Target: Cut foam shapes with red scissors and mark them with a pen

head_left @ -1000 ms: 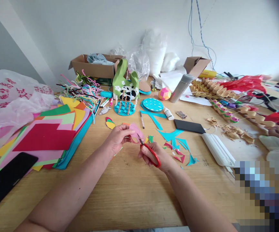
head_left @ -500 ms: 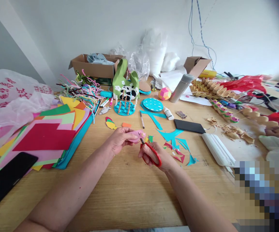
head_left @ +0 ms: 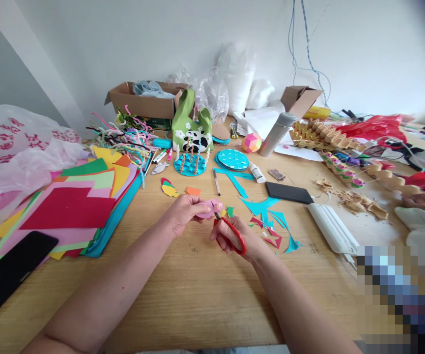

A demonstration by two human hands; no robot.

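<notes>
Between the thumb and fingers of my left hand (head_left: 186, 215) is a small piece of pink paper (head_left: 205, 209). My right hand (head_left: 230, 237) is closed on the red handles of a pair of scissors (head_left: 242, 244); their dark blades meet the pink paper's right edge. How far the blades are apart I cannot make out. Beyond my left hand lie an orange paper scrap (head_left: 193, 190) and several small leaf-shaped cutouts (head_left: 168, 189) in yellow, green and red. A pen (head_left: 216, 182) lies just past the pink paper. Green and yellow bits of paper (head_left: 229, 211) lie behind the scissors.
Coloured sheets (head_left: 65, 209) and a black phone (head_left: 16, 273) lie at left. Blue offcuts (head_left: 260, 209) and red offcuts (head_left: 271, 236) are right of the scissors. Further back stand a blue round craft piece (head_left: 190, 167), a glue bottle (head_left: 257, 173), a panda bag (head_left: 193, 130) and a flask (head_left: 277, 133).
The pink paper has turned a little in my left hand, and the scissor blades have shifted slightly along its edge. Both arms stay almost in place.
</notes>
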